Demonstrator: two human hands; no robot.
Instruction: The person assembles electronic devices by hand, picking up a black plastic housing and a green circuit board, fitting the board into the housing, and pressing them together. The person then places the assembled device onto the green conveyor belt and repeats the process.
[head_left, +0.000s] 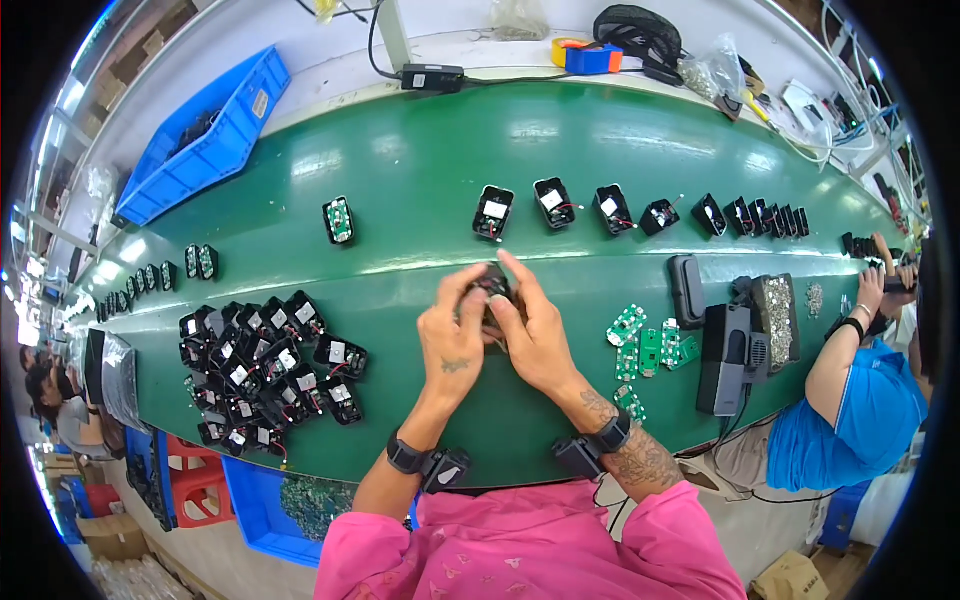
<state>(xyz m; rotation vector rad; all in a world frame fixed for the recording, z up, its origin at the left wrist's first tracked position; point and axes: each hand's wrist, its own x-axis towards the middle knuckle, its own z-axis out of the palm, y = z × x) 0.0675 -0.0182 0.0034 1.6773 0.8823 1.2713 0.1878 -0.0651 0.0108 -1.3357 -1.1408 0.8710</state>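
Note:
My left hand (449, 337) and my right hand (537, 338) meet over the middle of the green table (420, 210). Between them they grip a small dark plastic housing (491, 283), with fingers wrapped at its sides and both thumbs on top. Its inside is mostly hidden by the fingers. Just beyond my fingertips stands a black open housing (493, 212) with a white-labelled part and a red wire. Similar housings, such as this one (553, 203), run in a row to the right. To the left, a housing with a green circuit board (339, 220) lies face up.
A heap of black housings (265, 365) covers the left table. Loose green circuit boards (650, 352) lie at right, near a grey-black device (725, 358) and a tray of small metal parts (776, 318). A blue crate (205, 135) stands far left. A co-worker in blue (850, 420) sits at right.

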